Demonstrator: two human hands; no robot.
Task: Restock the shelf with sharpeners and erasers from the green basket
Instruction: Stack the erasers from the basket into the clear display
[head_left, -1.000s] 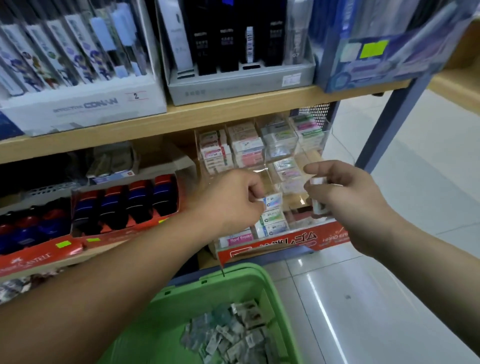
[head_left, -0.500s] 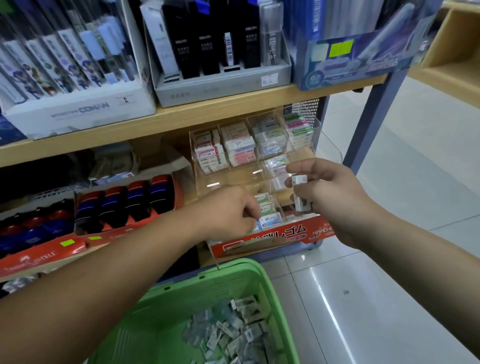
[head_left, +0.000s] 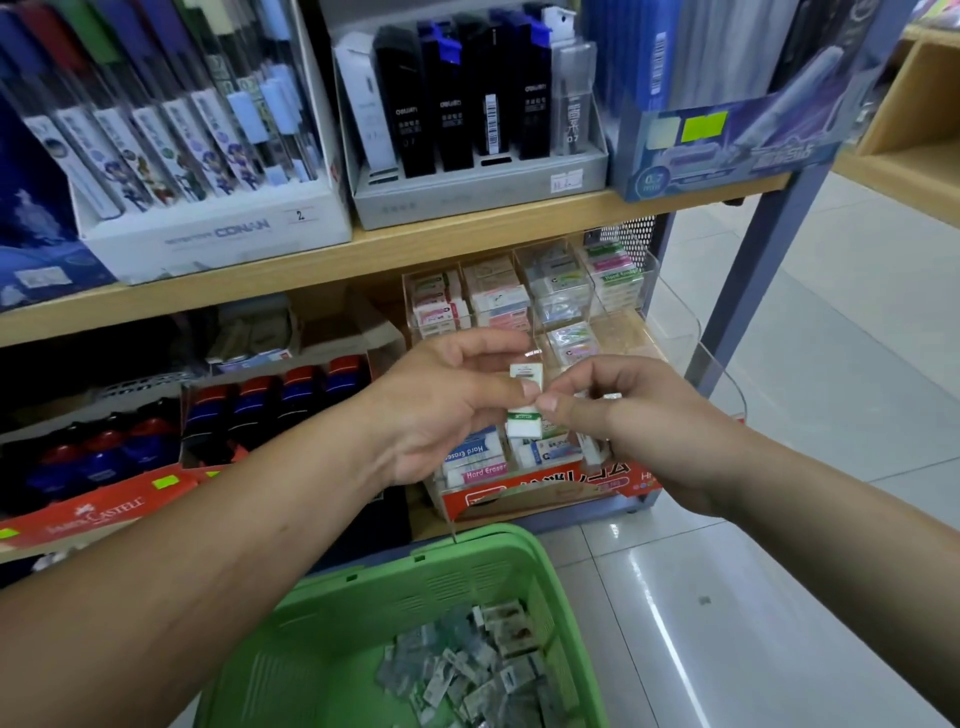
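Left hand (head_left: 447, 410) pinched the white eraser (head_left: 523, 425) from nine o'clock, right hand (head_left: 639, 421) pinched it from three o'clock.

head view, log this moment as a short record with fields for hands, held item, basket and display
left hand: thumb and fingers pinch a white eraser with a green band
right hand: fingertips pinch the same eraser at its right edge
eraser position: upright, held in front of the clear display case, not yet in a compartment
green basket: below the hands, with small wrapped packs piled inside
display case: tiered compartments, several holding erasers
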